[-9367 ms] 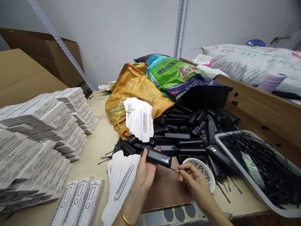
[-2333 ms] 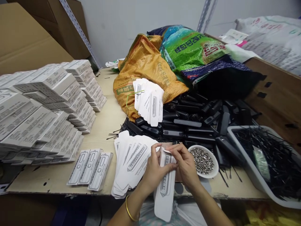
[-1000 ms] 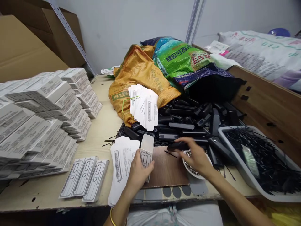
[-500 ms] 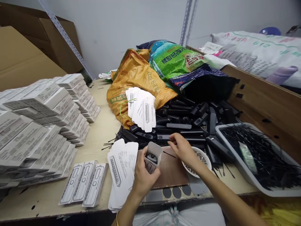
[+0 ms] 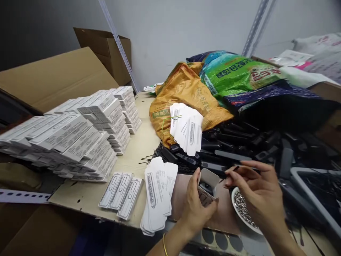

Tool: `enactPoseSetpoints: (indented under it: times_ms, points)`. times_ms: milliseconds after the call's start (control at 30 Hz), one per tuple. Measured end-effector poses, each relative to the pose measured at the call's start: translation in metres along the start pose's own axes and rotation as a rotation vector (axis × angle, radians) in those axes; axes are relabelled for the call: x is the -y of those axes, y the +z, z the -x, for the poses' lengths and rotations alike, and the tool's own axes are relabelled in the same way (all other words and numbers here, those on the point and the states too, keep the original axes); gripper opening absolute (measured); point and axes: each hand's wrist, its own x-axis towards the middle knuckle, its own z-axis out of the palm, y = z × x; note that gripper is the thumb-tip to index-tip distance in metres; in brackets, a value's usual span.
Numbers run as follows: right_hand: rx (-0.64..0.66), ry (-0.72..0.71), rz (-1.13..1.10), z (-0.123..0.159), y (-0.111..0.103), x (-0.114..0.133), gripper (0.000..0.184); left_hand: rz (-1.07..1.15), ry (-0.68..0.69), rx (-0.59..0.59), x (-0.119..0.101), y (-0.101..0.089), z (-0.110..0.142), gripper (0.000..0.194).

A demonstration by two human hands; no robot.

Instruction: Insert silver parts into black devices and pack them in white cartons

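Note:
A small white carton (image 5: 206,193) stands tilted in my left hand (image 5: 197,206), its top end open toward me. Inside it shows a dark, rounded end of a black device (image 5: 206,186). Just right of the carton, my right hand (image 5: 258,192) pinches a thin black stick (image 5: 222,180) between thumb and fingertips; most of the stick is hidden by the fingers. Beneath both hands is a brown board (image 5: 181,192). Left of it lies a fanned stack of flat printed white cartons (image 5: 160,192).
Three closed small boxes (image 5: 129,199) lie at the left, near a large stack of white boxes (image 5: 87,138). A bowl of small metal pieces (image 5: 243,209) sits under my right hand. Behind are black devices (image 5: 231,154), an orange sack (image 5: 183,85) and a grey tray (image 5: 301,177).
The flat carton has become an open box in my left hand, and a black device has gone into it. My right hand has taken the thin stick off the board. The view has swung left.

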Motion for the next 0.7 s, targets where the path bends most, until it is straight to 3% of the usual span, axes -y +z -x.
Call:
enactPoseSetpoints:
  times_ms: [100, 167, 267, 333, 400, 467, 600, 700]
  points:
    - [0.165, -0.291, 0.304, 0.013, 0.012, 0.002, 0.006, 0.042, 0.015, -0.009, 0.000, 0.002, 0.003, 0.078]
    - [0.244, -0.383, 0.411, 0.017, 0.012, -0.007, 0.009, 0.048, 0.022, -0.032, 0.000, 0.003, 0.005, 0.072]
    - [0.158, -0.216, 0.364, 0.019, 0.009, -0.025, 0.020, 0.012, 0.025, -0.061, 0.003, 0.005, 0.006, 0.059]
    - [0.187, -0.010, 0.272, 0.022, 0.009, -0.034, 0.031, -0.023, 0.047, -0.060, 0.005, 0.007, 0.006, 0.050]
    - [0.216, 0.107, 0.201, 0.028, 0.014, -0.041, 0.025, -0.031, 0.074, -0.048, 0.006, 0.010, 0.005, 0.044]
    - [0.171, 0.047, 0.202, 0.038, 0.021, -0.045, 0.016, 0.015, 0.090, -0.025, 0.006, 0.012, 0.002, 0.043]
    - [0.162, -0.264, 0.242, 0.053, 0.029, -0.044, 0.012, 0.135, 0.069, 0.008, 0.002, 0.012, -0.002, 0.054]
    - [0.141, -0.234, 0.235, 0.051, 0.027, -0.040, 0.014, 0.120, 0.037, 0.019, 0.000, 0.013, -0.004, 0.060]
